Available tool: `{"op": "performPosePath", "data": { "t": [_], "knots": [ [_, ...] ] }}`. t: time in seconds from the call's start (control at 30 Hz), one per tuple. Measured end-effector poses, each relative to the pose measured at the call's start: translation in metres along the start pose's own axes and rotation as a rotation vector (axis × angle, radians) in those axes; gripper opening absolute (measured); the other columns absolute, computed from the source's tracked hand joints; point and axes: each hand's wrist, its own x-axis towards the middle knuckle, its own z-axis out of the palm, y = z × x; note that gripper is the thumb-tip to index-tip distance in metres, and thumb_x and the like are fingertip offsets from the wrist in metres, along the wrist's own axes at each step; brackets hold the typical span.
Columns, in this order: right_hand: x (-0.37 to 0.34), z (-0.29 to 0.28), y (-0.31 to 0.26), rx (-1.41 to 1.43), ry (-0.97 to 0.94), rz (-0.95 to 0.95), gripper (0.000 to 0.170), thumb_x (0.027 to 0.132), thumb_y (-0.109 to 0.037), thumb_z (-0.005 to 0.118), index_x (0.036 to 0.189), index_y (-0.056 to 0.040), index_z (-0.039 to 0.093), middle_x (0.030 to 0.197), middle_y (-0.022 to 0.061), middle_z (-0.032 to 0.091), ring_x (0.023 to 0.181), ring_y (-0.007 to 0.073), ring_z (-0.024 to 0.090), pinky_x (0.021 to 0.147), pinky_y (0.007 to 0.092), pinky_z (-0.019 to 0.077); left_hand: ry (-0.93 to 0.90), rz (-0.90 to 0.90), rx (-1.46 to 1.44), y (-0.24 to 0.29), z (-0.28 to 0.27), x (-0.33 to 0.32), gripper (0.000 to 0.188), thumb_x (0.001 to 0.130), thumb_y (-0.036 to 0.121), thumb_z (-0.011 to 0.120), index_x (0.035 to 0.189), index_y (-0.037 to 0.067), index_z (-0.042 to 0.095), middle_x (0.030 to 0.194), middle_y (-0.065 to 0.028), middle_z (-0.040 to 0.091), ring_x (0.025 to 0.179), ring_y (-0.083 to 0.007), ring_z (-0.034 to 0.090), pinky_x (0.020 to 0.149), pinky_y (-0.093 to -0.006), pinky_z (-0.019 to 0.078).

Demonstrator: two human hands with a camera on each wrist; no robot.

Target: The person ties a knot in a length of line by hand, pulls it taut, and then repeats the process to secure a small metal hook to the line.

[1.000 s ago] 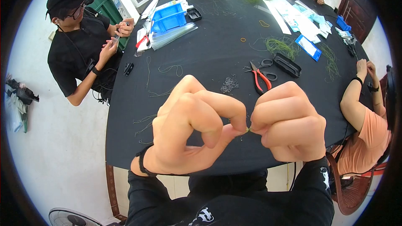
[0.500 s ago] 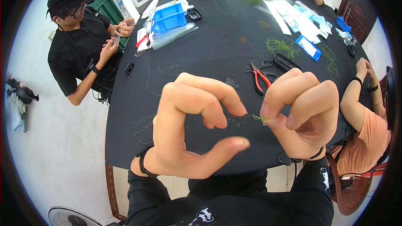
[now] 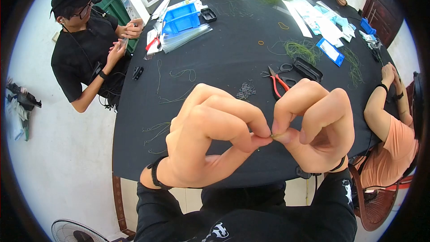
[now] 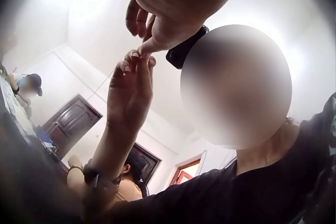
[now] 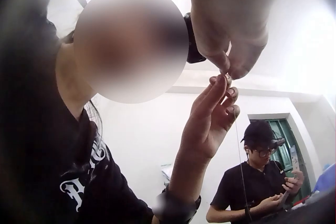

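Observation:
In the head view, my left hand (image 3: 204, 136) and right hand (image 3: 320, 123) meet fingertip to fingertip above the near part of the table. Thumb and forefinger of each pinch a tiny bit of green line (image 3: 272, 136); most of it is hidden between the fingertips. The left wrist view has the left hand (image 4: 176, 11) above the right (image 4: 128, 92), tips touching. From the right wrist, a thin line (image 5: 237, 134) hangs below the joined fingertips of the right hand (image 5: 231, 24) and left hand (image 5: 210, 121).
Beyond the hands on the black table (image 3: 224, 62) lie small dark hooks (image 3: 246, 90), red-handled pliers (image 3: 277, 84), scissors, a black tray (image 3: 307, 70) and tangled green line (image 3: 302, 50). Farther off stand blue trays (image 3: 181, 19) and papers. Other people sit around the table.
My left thumb and fingers, apart half a second ago while the right hand held the green line, have closed at the right fingertips. The line's loose end is now covered.

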Motion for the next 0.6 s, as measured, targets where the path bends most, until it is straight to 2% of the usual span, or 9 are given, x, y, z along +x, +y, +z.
{"op": "performPosePath", "data": {
  "t": [0.17,0.33,0.6],
  "knots": [
    [0.004,-0.008,0.000,-0.088,-0.041,-0.082,0.030,0.070,0.007,0.064,0.079,-0.0090,0.041,0.075,0.0107,0.058,0.067,0.0155,0.052,0.060,0.0234,0.0399,0.002,-0.063,-0.008,0.004,-0.001,0.000,0.040,0.064,0.000,0.076,0.080,0.009,0.040,0.074,-0.0134,0.062,0.065,-0.0131,0.049,0.054,-0.0179,0.0391],
    [0.006,-0.009,-0.001,-0.142,-0.098,-0.153,0.031,0.068,0.009,0.066,0.080,-0.0090,0.044,0.078,0.0099,0.060,0.067,0.0164,0.052,0.059,0.0233,0.0411,-0.020,-0.047,0.016,0.003,-0.003,0.001,0.043,0.062,0.001,0.077,0.081,0.009,0.039,0.073,-0.0127,0.062,0.064,-0.0128,0.048,0.053,-0.0172,0.0389],
    [-0.002,0.002,0.001,-0.152,0.037,-0.129,0.030,0.064,0.014,0.062,0.076,-0.0089,0.047,0.077,0.0091,0.060,0.066,0.0170,0.051,0.058,0.0247,0.0410,-0.023,-0.042,0.015,0.003,-0.005,0.000,0.046,0.060,0.000,0.079,0.082,0.009,0.039,0.074,-0.0124,0.064,0.065,-0.0127,0.047,0.055,-0.0181,0.0384]
  ]
}}
